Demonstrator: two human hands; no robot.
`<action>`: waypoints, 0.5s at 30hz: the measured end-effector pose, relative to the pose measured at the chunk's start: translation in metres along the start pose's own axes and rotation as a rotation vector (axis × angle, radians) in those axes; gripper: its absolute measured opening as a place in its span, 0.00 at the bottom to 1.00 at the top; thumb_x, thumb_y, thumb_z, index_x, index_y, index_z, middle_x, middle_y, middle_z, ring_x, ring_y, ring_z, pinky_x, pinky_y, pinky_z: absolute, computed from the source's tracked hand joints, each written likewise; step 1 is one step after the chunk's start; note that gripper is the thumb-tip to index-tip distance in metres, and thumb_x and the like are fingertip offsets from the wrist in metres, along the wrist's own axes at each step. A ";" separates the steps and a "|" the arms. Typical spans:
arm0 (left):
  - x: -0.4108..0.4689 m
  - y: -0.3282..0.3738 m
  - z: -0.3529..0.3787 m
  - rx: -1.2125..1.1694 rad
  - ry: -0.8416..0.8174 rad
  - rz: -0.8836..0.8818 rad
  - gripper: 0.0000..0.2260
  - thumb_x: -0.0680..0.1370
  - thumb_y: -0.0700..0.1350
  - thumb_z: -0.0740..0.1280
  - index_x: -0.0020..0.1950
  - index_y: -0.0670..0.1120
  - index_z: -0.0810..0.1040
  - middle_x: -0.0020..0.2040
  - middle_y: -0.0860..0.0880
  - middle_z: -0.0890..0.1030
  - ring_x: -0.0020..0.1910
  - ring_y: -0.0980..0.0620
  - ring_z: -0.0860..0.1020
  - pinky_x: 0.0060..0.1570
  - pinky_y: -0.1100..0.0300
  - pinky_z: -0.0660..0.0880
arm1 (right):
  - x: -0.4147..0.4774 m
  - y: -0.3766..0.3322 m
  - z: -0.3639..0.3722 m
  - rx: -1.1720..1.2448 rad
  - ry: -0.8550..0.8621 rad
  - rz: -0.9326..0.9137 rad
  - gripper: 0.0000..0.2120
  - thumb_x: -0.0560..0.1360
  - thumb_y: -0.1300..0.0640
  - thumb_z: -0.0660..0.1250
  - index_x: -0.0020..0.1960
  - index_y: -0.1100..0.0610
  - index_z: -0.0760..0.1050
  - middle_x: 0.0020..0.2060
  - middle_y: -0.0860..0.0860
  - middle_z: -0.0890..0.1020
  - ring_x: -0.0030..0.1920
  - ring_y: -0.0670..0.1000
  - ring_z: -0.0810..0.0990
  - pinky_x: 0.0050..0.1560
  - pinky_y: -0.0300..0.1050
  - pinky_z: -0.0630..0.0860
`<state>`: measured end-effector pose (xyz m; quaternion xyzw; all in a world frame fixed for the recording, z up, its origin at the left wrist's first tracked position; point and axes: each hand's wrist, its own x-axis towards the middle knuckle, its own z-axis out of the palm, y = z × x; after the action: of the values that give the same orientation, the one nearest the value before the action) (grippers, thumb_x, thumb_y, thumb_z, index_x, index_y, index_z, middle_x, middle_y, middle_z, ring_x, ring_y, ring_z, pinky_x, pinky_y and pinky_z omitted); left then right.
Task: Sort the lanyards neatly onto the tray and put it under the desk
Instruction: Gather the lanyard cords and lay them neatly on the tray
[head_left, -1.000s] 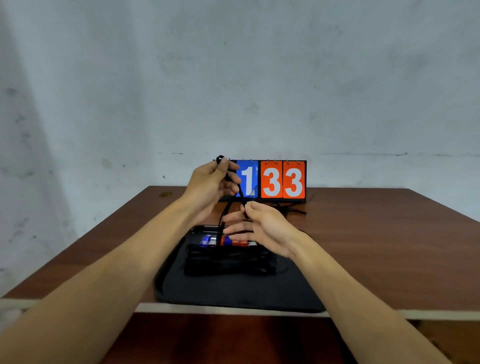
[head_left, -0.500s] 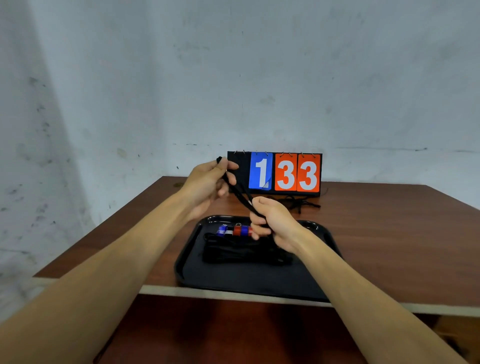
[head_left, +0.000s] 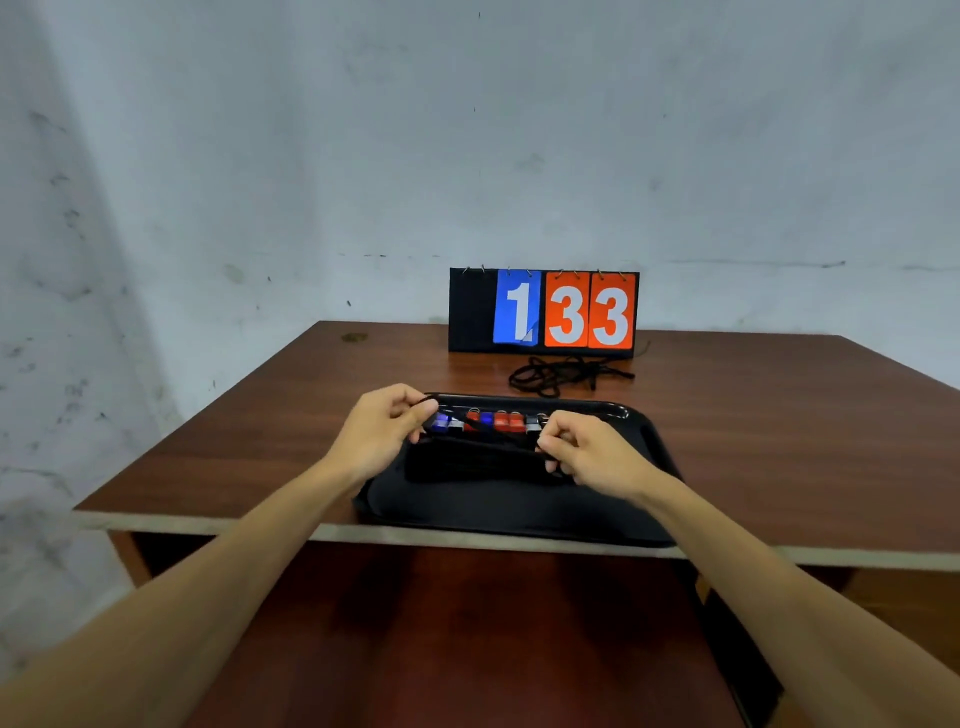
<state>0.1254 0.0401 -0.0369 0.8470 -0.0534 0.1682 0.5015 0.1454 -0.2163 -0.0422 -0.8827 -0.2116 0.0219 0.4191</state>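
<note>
Over the black plastic tray (head_left: 641, 434), which sits at the near edge of the brown wooden counter (head_left: 779, 426), both hands hold one black cord lanyard (head_left: 483, 442) stretched level between them. The left hand (head_left: 382, 431) pinches one end between thumb and curled fingers; the right hand (head_left: 587, 452) is clamped round the other end. The cord hangs just above a folded bundle of black lanyards (head_left: 467, 466) lying across the tray, with a row of blue, red and silver clips (head_left: 493, 421) along its far side.

The step in hand looks like laying this lanyard onto the bundle. The next move calls for lowering both ends together so the cord lands straight, then letting go. A loose tangle of black lanyards (head_left: 561, 375) lies on the counter beyond the tray, before the flip scoreboard (head_left: 543, 310), so the sorting seems unfinished and the tray cannot go under the counter yet.
</note>
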 end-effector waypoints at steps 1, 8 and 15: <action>-0.003 -0.003 0.001 0.012 -0.024 0.006 0.06 0.78 0.43 0.66 0.45 0.42 0.79 0.31 0.50 0.77 0.29 0.60 0.75 0.37 0.70 0.73 | -0.002 0.004 0.001 0.012 -0.003 -0.007 0.07 0.79 0.59 0.62 0.43 0.58 0.74 0.35 0.50 0.81 0.28 0.40 0.73 0.30 0.33 0.69; -0.009 -0.021 0.000 0.299 -0.128 0.085 0.09 0.80 0.40 0.63 0.52 0.47 0.83 0.36 0.47 0.77 0.37 0.54 0.75 0.47 0.58 0.71 | -0.009 0.023 -0.003 0.054 0.026 0.003 0.04 0.72 0.62 0.72 0.46 0.58 0.84 0.36 0.51 0.84 0.31 0.45 0.78 0.38 0.37 0.76; -0.009 -0.026 -0.006 0.388 -0.242 0.118 0.14 0.78 0.33 0.62 0.53 0.47 0.83 0.45 0.51 0.73 0.40 0.56 0.77 0.46 0.71 0.68 | -0.008 0.030 -0.001 0.171 0.059 -0.005 0.06 0.67 0.66 0.75 0.44 0.61 0.85 0.38 0.56 0.85 0.34 0.50 0.83 0.40 0.40 0.80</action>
<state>0.1224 0.0568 -0.0589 0.9370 -0.1292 0.1014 0.3083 0.1487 -0.2368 -0.0653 -0.8435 -0.1985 0.0126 0.4989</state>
